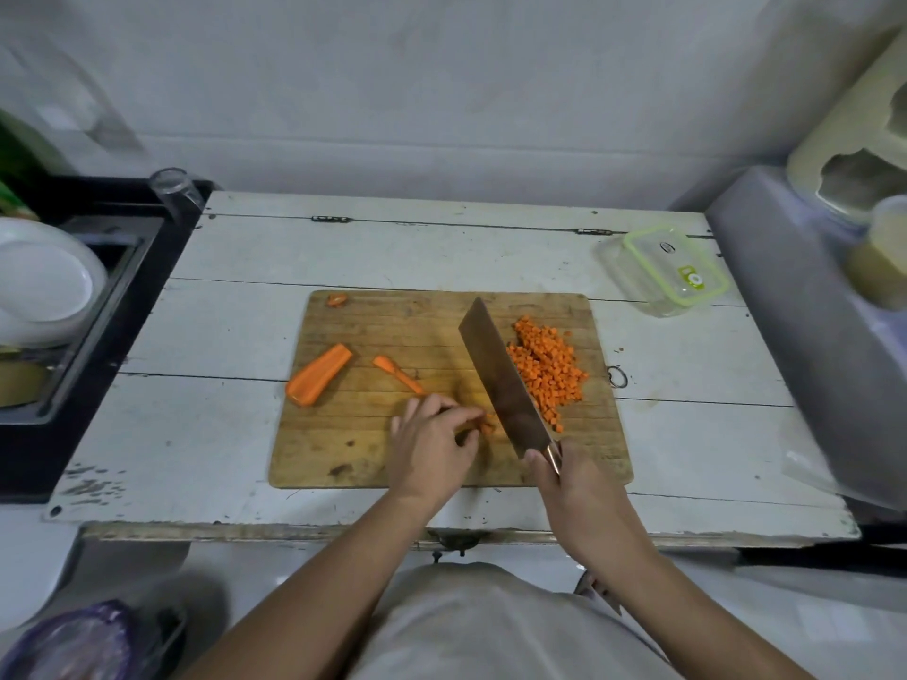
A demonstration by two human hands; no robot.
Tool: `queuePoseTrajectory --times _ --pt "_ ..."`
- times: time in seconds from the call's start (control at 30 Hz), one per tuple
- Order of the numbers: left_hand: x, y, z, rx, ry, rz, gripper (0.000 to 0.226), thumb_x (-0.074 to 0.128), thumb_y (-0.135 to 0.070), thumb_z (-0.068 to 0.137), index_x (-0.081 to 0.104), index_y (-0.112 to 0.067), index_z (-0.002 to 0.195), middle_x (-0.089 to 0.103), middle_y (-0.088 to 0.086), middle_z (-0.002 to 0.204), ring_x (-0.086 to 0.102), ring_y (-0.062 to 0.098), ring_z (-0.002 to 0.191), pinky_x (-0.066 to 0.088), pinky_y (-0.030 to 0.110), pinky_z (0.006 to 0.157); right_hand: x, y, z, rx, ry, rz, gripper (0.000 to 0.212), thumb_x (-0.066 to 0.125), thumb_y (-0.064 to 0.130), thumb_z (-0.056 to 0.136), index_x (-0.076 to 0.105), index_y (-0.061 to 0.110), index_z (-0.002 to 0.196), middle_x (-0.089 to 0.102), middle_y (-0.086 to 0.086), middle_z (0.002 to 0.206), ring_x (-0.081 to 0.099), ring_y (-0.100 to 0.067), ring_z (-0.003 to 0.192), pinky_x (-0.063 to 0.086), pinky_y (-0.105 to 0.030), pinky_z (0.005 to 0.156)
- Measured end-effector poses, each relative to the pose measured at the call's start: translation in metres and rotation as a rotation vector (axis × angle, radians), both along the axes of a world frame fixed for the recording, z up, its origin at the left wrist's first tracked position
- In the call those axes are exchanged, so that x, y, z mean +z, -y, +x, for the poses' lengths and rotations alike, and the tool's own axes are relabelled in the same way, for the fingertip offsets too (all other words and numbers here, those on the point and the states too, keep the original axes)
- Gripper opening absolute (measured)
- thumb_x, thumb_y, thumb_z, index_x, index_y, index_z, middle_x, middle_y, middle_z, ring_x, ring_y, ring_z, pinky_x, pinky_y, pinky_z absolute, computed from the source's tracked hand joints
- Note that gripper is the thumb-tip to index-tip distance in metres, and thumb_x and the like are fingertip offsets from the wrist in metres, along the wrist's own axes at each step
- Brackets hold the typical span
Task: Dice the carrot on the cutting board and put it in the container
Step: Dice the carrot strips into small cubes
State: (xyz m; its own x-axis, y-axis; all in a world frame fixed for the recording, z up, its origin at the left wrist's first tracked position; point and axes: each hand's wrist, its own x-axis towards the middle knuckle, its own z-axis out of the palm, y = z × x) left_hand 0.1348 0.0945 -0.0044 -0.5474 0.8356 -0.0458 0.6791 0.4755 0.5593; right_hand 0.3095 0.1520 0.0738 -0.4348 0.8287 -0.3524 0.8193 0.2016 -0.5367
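a pile of diced carrot [547,368] is heaped on the right part of the cutting board [343,454], just right of the cleaver [500,380]. a few carrot strips [488,424] are pinned under the curled fingertips of the left hand [434,444], touching the blade's left face. the cleaver handle is gripped by the right hand [569,478], with the blade angled away toward the board's far edge. a halved carrot piece [319,375] is laid at the board's left edge, a thin sliver [397,373] beside it, and a small end scrap [337,299] at the far left corner. the container [662,272], lid on, is placed on the white tabletop [221,311] beyond the board's far right corner, well apart from the pile. a clear glass [174,191] and white plates [44,282] are located at the left.
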Motion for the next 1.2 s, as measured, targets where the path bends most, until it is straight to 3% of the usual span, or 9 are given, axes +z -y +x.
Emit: queuePoseTrajectory --times 0.33,0.47,0.67,0.83,1.03,1.2 --pt "-0.002 -0.004 0.011 0.133 0.008 0.070 0.001 0.075 -0.038 0.088 0.075 -0.039 0.089 0.055 -0.019 0.099 0.043 0.011 0.103 0.033 0.036 0.084 0.002 0.004 0.006 0.018 0.004 0.002 0.030 0.046 0.048 0.102 0.049 0.025 0.084 0.058 0.005 0.075 0.054 -0.013 0.068 0.035 -0.030 0.053" --pt "-0.002 -0.005 0.017 0.177 0.014 0.051 0.006 0.073 -0.037 0.089 0.073 -0.036 0.083 0.057 -0.019 0.097 0.043 0.011 0.101 0.032 0.035 0.082 0.001 0.011 0.005 0.060 0.055 0.009 0.029 0.043 0.049 0.103 0.044 0.024 0.088 0.051 0.007 0.075 0.050 -0.022 0.068 0.034 -0.038 0.057" --pt "-0.001 -0.006 0.018 0.201 0.024 0.033 0.007 0.072 -0.035 0.090 0.074 -0.033 0.084 0.058 -0.018 0.098 0.044 0.013 0.101 0.031 0.034 0.081 0.004 0.015 0.000 0.112 0.156 0.018 0.025 0.042 0.044 0.104 0.046 0.020 0.096 0.056 0.001 0.083 0.052 -0.024 0.073 0.039 -0.036 0.062" --pt "0.000 -0.007 0.020 0.226 0.071 0.051 0.008 0.074 -0.030 0.090 0.076 -0.032 0.082 0.059 -0.016 0.098 0.044 0.014 0.102 0.032 0.033 0.085 -0.001 -0.006 -0.024 0.151 0.123 0.087 0.032 0.043 0.045 0.105 0.053 0.014 0.106 0.063 -0.005 0.088 0.061 -0.029 0.079 0.039 -0.034 0.061" --pt "-0.003 -0.001 0.015 0.180 0.091 0.106 0.011 0.075 -0.033 0.090 0.077 -0.028 0.100 0.057 -0.014 0.103 0.044 0.012 0.105 0.036 0.033 0.094 0.000 -0.010 0.003 0.094 0.025 0.041 0.027 0.044 0.047 0.103 0.049 0.023 0.090 0.059 0.004 0.076 0.058 -0.020 0.071 0.041 -0.036 0.059" --pt "-0.003 0.002 0.014 0.184 0.107 0.145 0.002 0.075 -0.025 0.089 0.074 -0.024 0.090 0.055 -0.013 0.099 0.049 0.015 0.104 0.039 0.034 0.094 -0.001 0.006 0.012 0.149 0.032 0.059 0.027 0.043 0.050 0.103 0.044 0.027 0.088 0.055 0.005 0.074 0.054 -0.016 0.066 0.035 -0.033 0.052"
